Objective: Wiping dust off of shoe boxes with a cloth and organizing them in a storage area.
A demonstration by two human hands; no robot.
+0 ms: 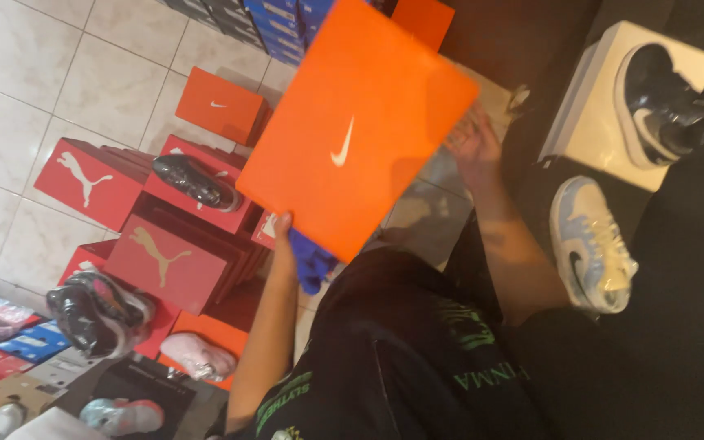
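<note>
Orange shoebox lid (358, 130) held up between both hands, above the tiled floor (34, 73).
Left hand (284, 224) pinches its lower corner; right hand (473, 140) braces the far edge, fingers spread, keeping it level over red shoeboxes (165, 244).

We see a box lid (360, 130) at frame centre, stacked shoe boxes (165, 244) lower left of it, and two sneakers (592, 244) at right.

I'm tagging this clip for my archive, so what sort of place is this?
Probably a shoe shop or its stockroom. Red shoe boxes are stacked on the tiled floor, with wrapped shoes on some of them, a light blue sneaker sits to the side, and both hands hold a big orange box lid.
</note>
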